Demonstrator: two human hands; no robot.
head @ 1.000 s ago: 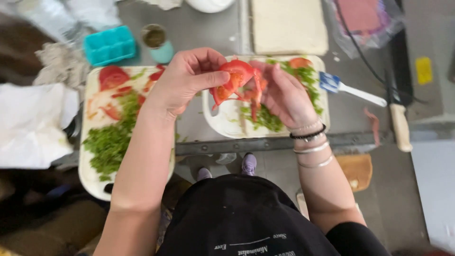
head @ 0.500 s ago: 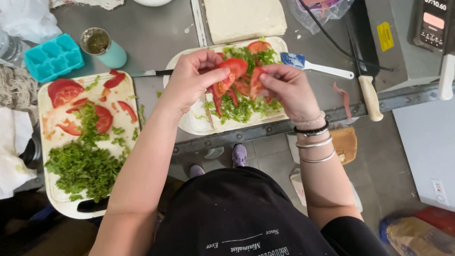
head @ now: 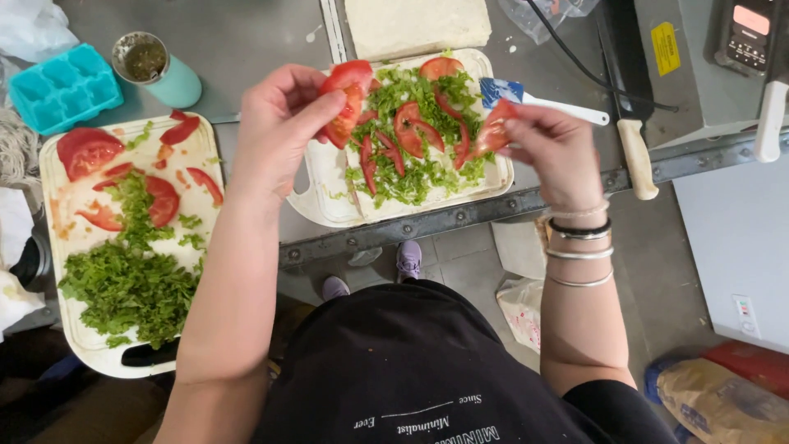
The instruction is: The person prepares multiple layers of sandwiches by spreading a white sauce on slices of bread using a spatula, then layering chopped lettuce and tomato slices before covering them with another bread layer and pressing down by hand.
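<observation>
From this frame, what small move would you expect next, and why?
Probably laying the tomato slice in the right hand onto the lettuce-covered board, near its right edge. That side shows bare shredded lettuce, while slices already cover the middle. The left hand holds more tomato slices above it.

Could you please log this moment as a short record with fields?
left hand: left hand pinches red tomato slices
right hand: right hand holds a small red tomato piece
beneath hands: white rectangular board bearing shredded green lettuce and tomato
to the left: second white cutting board with lettuce, tomato
also: turquoise ice tray, blue-headed brush
</observation>
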